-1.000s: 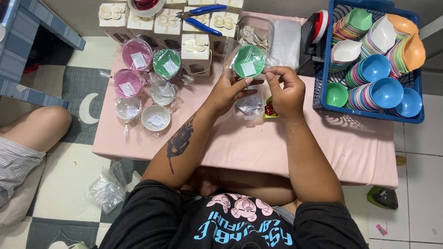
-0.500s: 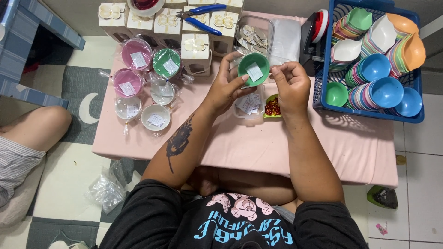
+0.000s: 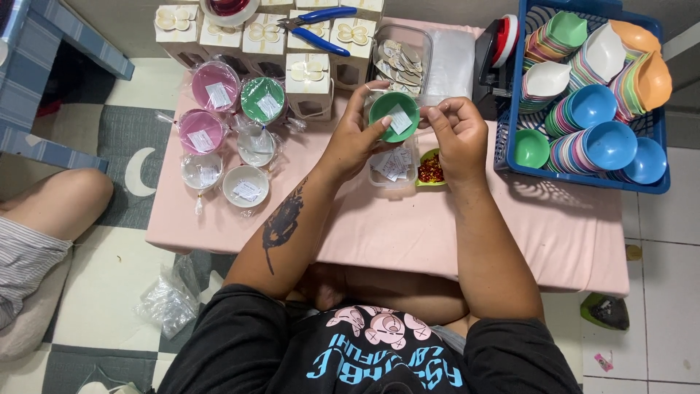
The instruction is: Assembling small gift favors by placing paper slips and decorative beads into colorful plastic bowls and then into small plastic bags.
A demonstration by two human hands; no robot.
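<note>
My left hand (image 3: 356, 138) holds a small green bowl (image 3: 394, 115) with a white paper slip inside it, above the pink table (image 3: 408, 233). My right hand (image 3: 456, 138) is right beside the bowl's rim, fingers pinched on the clear wrap at its edge. Beneath the hands sits a clear tray of paper slips (image 3: 392, 166) and a small dish of red bits (image 3: 431, 169).
Several wrapped bowls, pink (image 3: 215, 87), green (image 3: 263, 98) and white (image 3: 246, 186), lie at the table's left. Cream gift boxes (image 3: 306, 76) and blue pliers (image 3: 317, 28) are at the back. A blue crate (image 3: 583, 171) of coloured bowls stands right. Another person's knee (image 3: 58, 204) is at the left.
The green bowl has tipped from facing me to lying flatter and a little higher. My right hand moved in from beside it to its rim.
</note>
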